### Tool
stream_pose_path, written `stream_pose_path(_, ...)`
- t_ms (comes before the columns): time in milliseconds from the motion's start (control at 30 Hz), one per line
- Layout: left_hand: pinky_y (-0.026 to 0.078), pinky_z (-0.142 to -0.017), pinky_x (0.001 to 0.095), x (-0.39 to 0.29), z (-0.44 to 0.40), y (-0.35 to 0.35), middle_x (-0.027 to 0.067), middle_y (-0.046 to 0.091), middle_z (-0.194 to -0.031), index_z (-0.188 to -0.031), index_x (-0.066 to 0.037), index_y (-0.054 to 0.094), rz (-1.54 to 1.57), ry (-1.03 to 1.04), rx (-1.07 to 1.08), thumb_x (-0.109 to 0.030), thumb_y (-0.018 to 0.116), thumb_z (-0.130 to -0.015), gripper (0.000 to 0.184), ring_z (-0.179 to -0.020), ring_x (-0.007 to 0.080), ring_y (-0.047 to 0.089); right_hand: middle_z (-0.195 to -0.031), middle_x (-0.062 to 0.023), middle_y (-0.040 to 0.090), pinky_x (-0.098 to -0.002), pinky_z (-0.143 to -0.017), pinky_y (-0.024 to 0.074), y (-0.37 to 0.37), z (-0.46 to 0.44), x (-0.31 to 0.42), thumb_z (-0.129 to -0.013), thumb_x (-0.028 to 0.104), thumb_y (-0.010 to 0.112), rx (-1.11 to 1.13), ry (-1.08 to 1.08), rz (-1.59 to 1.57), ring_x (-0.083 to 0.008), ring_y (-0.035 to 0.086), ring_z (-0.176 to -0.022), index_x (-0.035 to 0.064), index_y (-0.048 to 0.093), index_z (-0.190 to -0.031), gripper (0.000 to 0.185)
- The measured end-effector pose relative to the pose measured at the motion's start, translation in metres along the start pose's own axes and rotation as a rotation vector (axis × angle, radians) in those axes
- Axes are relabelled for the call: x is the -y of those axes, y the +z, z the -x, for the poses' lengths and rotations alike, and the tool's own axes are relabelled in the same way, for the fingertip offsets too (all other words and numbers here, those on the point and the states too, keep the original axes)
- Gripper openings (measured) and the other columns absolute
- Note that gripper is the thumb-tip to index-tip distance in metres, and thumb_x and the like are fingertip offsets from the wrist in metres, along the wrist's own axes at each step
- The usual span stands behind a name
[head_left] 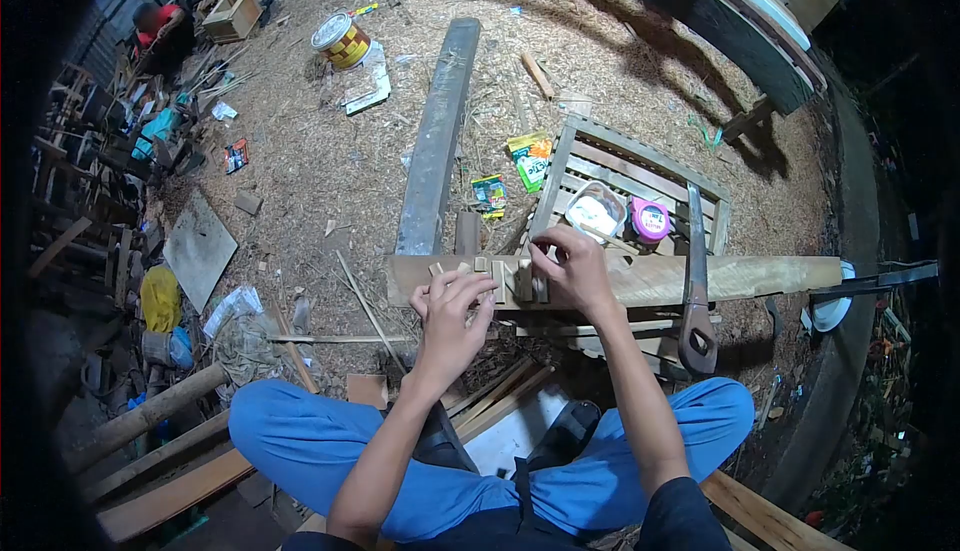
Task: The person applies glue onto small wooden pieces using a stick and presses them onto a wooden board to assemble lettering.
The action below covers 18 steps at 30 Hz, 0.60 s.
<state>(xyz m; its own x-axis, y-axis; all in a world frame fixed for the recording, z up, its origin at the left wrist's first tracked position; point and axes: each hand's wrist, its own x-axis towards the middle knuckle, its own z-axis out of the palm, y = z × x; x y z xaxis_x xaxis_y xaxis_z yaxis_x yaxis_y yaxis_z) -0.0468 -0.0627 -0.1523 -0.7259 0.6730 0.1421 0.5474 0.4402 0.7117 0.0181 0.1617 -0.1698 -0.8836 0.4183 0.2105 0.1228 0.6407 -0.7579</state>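
A long wooden plank (750, 275) lies crosswise in front of me, with several small wood blocks (498, 281) in a row near its left part. My left hand (455, 309) rests over the plank's left end, fingers spread, touching or just above some of the pieces; what lies beneath the palm is hidden. Curled fingers of my right hand (575, 269) pinch at another small wood block (540, 286) standing on the plank; the fingertips are partly hidden. Right of that hand, a handsaw (697, 291) lies across the plank, its handle towards me.
Beyond the plank, a slatted wooden frame (720, 194) carries a pink tape measure (650, 219) and a clear tub (596, 209). A thick beam (437, 141) extends away. Snack packets (530, 159) and a paint bucket (342, 42) are on the shavings-covered ground. Another person (162, 36) is far left.
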Motion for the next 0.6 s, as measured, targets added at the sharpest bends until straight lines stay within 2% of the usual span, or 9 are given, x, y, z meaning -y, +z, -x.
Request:
stream_pose_path(67,0.025,-0.109,0.0413,0.0007,-0.0002,0.0000,-0.0004,0.074,-0.125,-0.117,-0.015,0.077,-0.004,-0.001,-0.003,-0.021,0.071,-0.098,0.021,-0.126,0.0215,0.054,-0.087,-0.0123,0.075,-0.0370,-0.072,0.0571,-0.0026,-0.0007,0.0032,-0.087,0.015,0.076,-0.037,-0.007,0.001,-0.0261,0.074,-0.079,0.0028,0.076,-0.095,0.015)
stream_pose_path(133,0.024,-0.110,0.0468,0.0011,0.0004,-0.0001,0.0028,0.072,-0.126,-0.118,-0.013,0.075,0.040,-0.014,0.026,-0.022,0.068,-0.098,0.023,-0.129,0.0255,0.052,-0.088,-0.0122,0.075,-0.0373,-0.071,0.0568,-0.0058,0.0010,0.0060,-0.087,0.015,0.076,0.048,0.038,-0.044,-0.0257,0.073,-0.077,0.0034,0.076,-0.095,0.014)
stream_pose_path(267,0.024,-0.110,0.0467,-0.0002,-0.0001,0.0007,0.0028,0.072,-0.126,-0.118,-0.013,0.075,0.027,-0.012,0.024,-0.022,0.069,-0.098,0.023,-0.129,0.0254,0.052,-0.088,-0.0119,0.074,-0.0373,-0.070,0.0565,-0.0032,0.0063,0.0022,-0.088,0.016,0.076,0.131,0.089,-0.028,-0.0252,0.072,-0.076,0.0038,0.075,-0.097,0.015)
stream_pose_path(333,0.025,-0.109,0.0416,-0.0009,0.0000,0.0010,-0.0001,0.074,-0.125,-0.117,-0.015,0.077,-0.003,0.004,0.010,-0.022,0.071,-0.097,0.022,-0.126,0.0222,0.054,-0.088,-0.0114,0.073,-0.0371,-0.070,0.0564,-0.0004,0.0069,-0.0002,-0.088,0.016,0.076,0.079,0.038,-0.029,-0.0247,0.072,-0.076,0.0045,0.075,-0.099,0.016)
stream_pose_path(467,0.025,-0.108,0.0419,-0.0010,0.0016,0.0015,0.0004,0.074,-0.126,-0.117,-0.015,0.076,0.002,0.007,0.005,-0.021,0.071,-0.097,0.022,-0.126,0.0216,0.055,-0.088,-0.0108,0.073,-0.0370,-0.070,0.0563,-0.0034,0.0041,0.0030,-0.088,0.017,0.076,0.006,-0.030,0.036,-0.0254,0.072,-0.075,0.0046,0.075,-0.100,0.017)
stream_pose_path(567,0.027,-0.108,0.0425,0.0033,0.0011,0.0029,0.0016,0.074,-0.126,-0.118,-0.014,0.076,0.045,0.000,0.006,-0.021,0.071,-0.098,0.022,-0.126,0.0215,0.057,-0.087,-0.0109,0.073,-0.0381,-0.070,0.0564,-0.0047,0.0031,0.0048,-0.088,0.018,0.076,-0.006,0.013,-0.013,-0.0265,0.072,-0.076,0.0050,0.075,-0.099,0.016)
stream_pose_path(600,0.027,-0.109,0.0430,0.0046,0.0016,0.0035,0.0023,0.074,-0.126,-0.117,-0.013,0.076,0.073,-0.001,0.015,-0.021,0.071,-0.098,0.022,-0.126,0.0217,0.058,-0.087,-0.0111,0.073,-0.0386,-0.070,0.0565,-0.0046,0.0050,0.0036,-0.088,0.018,0.076,0.061,0.039,-0.018,-0.0270,0.072,-0.076,0.0053,0.075,-0.098,0.015)
